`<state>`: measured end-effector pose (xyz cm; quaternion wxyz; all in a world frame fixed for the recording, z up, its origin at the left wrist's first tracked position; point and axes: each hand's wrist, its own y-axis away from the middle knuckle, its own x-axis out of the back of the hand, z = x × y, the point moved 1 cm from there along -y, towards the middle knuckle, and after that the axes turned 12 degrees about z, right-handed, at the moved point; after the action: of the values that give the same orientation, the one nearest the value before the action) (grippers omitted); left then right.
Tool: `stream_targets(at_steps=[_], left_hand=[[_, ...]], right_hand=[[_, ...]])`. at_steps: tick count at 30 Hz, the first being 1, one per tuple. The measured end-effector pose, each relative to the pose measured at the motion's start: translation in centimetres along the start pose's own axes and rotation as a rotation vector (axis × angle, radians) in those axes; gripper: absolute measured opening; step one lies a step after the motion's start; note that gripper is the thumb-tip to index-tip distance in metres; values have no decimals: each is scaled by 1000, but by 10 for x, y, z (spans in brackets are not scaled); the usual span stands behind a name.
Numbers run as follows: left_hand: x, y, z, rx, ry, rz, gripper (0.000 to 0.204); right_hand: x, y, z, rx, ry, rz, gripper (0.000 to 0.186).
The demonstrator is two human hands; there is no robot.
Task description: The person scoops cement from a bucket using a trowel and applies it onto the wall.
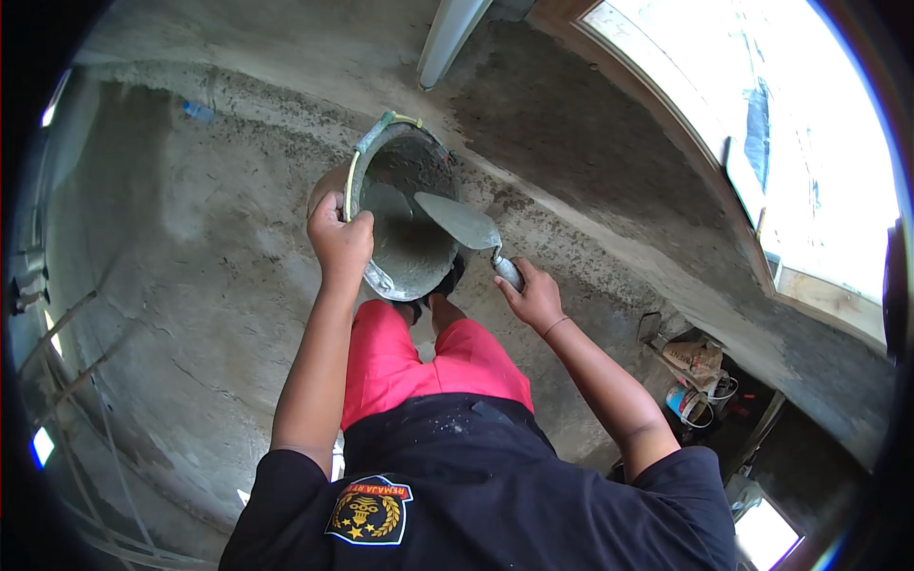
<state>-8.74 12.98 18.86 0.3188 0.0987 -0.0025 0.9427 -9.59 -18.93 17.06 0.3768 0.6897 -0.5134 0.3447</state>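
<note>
My left hand [341, 238] is closed on the near left rim of a round bucket [357, 181], which is tipped so that its mouth faces me. Wet grey mortar [409, 252] lies inside it, and a handle wrapped in pale and greenish material runs along the far rim. In my right hand [535, 297] is the grip of a pointed trowel [462, 221]. Its flat blade reaches over the bucket's right rim, with the tip above the opening. The blade looks coated in grey; I cannot tell whether it touches the mortar.
Rough concrete floor [219, 276] surrounds my feet. A wall with a wood-framed bright window [657, 86] rises to the right. A pale pipe [447, 43] stands beyond the bucket. A blue plastic bottle [198, 111] lies far left. At right are a paper sack [693, 354] and a small pail [681, 402].
</note>
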Motion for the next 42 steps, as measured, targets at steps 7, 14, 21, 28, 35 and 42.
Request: stream_targets(at_steps=[7,14,21,28,35,42], left_hand=[[0,-2,-24,34,3,-17,12],[-13,-6,-48,24,-3,-53,19],[-16,-15,-74,31,-17,-55,18],[-6,-19,-77,64,-86,-66,6],[14,-9,-81,78,-104,-56,7],[18,-4,-92,106,-15,-22,17]], right_hand=[[-8,-11,3,-31,73,-34,40],[-21,-19,14,-81,161,-96,40],[-17,-33,25,-100,163,-85,40],[-15,-91,91,-189,70,-85,43],[-25,-161,104,-419,27,-206,42],[-39,-197,103,-427,87,-209,45]])
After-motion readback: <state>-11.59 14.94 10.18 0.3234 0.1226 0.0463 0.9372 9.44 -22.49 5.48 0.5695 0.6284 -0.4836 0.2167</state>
